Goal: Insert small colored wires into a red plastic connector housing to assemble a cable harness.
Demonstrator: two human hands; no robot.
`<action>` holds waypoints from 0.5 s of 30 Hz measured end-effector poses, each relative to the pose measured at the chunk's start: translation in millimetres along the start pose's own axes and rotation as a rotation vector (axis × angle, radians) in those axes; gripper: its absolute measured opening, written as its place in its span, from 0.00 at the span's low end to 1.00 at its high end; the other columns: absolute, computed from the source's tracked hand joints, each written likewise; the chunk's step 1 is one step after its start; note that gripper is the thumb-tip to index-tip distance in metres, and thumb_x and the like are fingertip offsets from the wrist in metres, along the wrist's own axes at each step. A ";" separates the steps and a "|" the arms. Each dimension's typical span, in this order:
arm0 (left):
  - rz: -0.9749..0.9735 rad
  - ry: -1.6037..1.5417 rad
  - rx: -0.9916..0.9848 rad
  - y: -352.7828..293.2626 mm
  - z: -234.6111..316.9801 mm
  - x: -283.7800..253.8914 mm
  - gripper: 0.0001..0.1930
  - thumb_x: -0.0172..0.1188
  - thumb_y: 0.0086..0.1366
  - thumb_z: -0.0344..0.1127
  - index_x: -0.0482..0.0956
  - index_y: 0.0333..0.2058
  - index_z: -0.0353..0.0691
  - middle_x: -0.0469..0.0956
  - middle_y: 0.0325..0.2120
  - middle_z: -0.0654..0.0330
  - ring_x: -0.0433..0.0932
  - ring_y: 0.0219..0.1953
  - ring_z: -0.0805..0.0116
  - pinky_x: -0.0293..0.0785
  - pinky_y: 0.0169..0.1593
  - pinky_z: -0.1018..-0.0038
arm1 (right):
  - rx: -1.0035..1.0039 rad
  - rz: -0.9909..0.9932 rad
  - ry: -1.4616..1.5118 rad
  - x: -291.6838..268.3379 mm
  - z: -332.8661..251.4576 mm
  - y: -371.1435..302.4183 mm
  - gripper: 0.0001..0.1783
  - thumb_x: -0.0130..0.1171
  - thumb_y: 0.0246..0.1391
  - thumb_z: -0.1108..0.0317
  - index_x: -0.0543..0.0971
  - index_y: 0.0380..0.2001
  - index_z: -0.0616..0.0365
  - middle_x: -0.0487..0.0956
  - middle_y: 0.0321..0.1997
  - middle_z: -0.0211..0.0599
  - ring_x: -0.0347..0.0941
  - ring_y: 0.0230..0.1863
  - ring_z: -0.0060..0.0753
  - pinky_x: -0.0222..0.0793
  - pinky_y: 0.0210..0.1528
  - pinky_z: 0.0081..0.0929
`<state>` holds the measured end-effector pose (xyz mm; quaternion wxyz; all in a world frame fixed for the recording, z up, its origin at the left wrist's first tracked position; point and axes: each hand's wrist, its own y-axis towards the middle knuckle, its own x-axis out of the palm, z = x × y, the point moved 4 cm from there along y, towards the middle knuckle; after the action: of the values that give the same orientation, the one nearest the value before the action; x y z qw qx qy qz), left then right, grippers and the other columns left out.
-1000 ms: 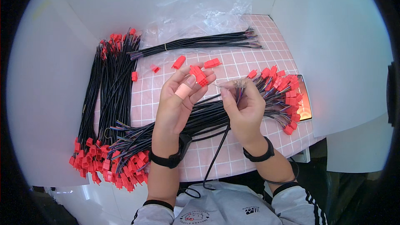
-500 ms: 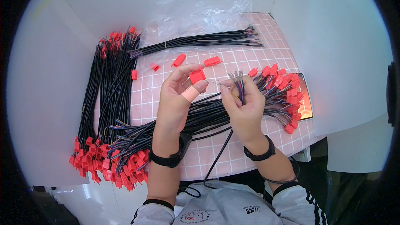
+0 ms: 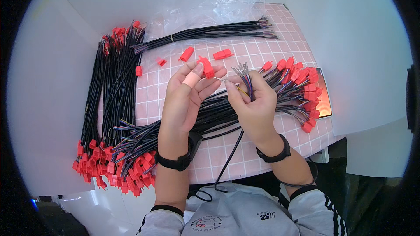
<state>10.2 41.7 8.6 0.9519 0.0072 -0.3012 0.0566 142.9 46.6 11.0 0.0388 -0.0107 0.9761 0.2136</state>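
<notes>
Between the thumb and fingers of my left hand (image 3: pixel 188 88) sits a red plastic connector housing (image 3: pixel 206 67), tilted, its lower end toward my other hand. A bandage-like wrap covers part of the left thumb. My right hand (image 3: pixel 256 98) pinches a thin wire with a metal tip, which reaches the housing's end; whether it is inside I cannot tell. Several more coloured wires with bare metal terminals (image 3: pixel 242 70) fan up from the same hand. They belong to a black cable (image 3: pixel 230 159) hanging down toward my lap.
Under my hands lies a bundle of black cables (image 3: pixel 216 116) with red housings at its ends. Similar bundles (image 3: pixel 120 87) are stacked at left. Behind are a tied cable bundle (image 3: pixel 205 32), loose red housings (image 3: pixel 223 53) and a plastic bag (image 3: pixel 210 0). A lit phone (image 3: pixel 324 98) lies right.
My left hand has turned the red housing, so its end now points down toward the right hand. The wire tip in my right hand now meets it. The whole view has shifted slightly.
</notes>
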 end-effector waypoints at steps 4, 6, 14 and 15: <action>-0.030 0.009 -0.012 1.6 -2.8 -1.8 0.09 0.48 0.60 0.35 0.67 0.34 0.35 0.74 0.33 0.48 0.76 0.37 0.63 0.74 0.39 0.76 | -0.023 0.037 -0.009 0.6 1.4 0.5 0.04 0.56 0.43 0.73 0.72 0.22 0.62 0.57 0.09 0.22 0.49 0.13 0.10 0.46 0.15 0.13; -0.034 0.005 -0.032 1.4 -3.5 -2.5 0.09 0.48 0.60 0.35 0.68 0.34 0.35 0.74 0.33 0.48 0.76 0.36 0.64 0.74 0.39 0.76 | 0.024 0.008 0.046 -0.9 5.6 2.2 0.04 0.56 0.44 0.73 0.72 0.23 0.62 0.58 0.10 0.21 0.50 0.14 0.09 0.46 0.15 0.13; -0.029 0.008 -0.028 0.5 -5.3 -0.7 0.10 0.49 0.59 0.36 0.68 0.34 0.34 0.74 0.33 0.48 0.76 0.36 0.64 0.73 0.40 0.76 | 0.426 -0.076 0.571 2.4 14.6 1.9 0.05 0.52 0.48 0.73 0.73 0.28 0.63 0.63 0.14 0.17 0.53 0.15 0.05 0.45 0.15 0.10; -0.034 0.007 -0.028 0.4 -5.1 -0.3 0.10 0.49 0.59 0.36 0.68 0.34 0.34 0.74 0.33 0.48 0.76 0.36 0.64 0.73 0.39 0.76 | 0.370 -0.062 0.491 2.0 13.3 3.1 0.04 0.52 0.47 0.73 0.73 0.28 0.63 0.62 0.13 0.17 0.52 0.15 0.05 0.45 0.15 0.10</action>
<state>12.8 42.3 4.2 0.9538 -0.0010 -0.2983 0.0362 141.7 54.9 0.0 -0.1905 -0.0847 0.9778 0.0219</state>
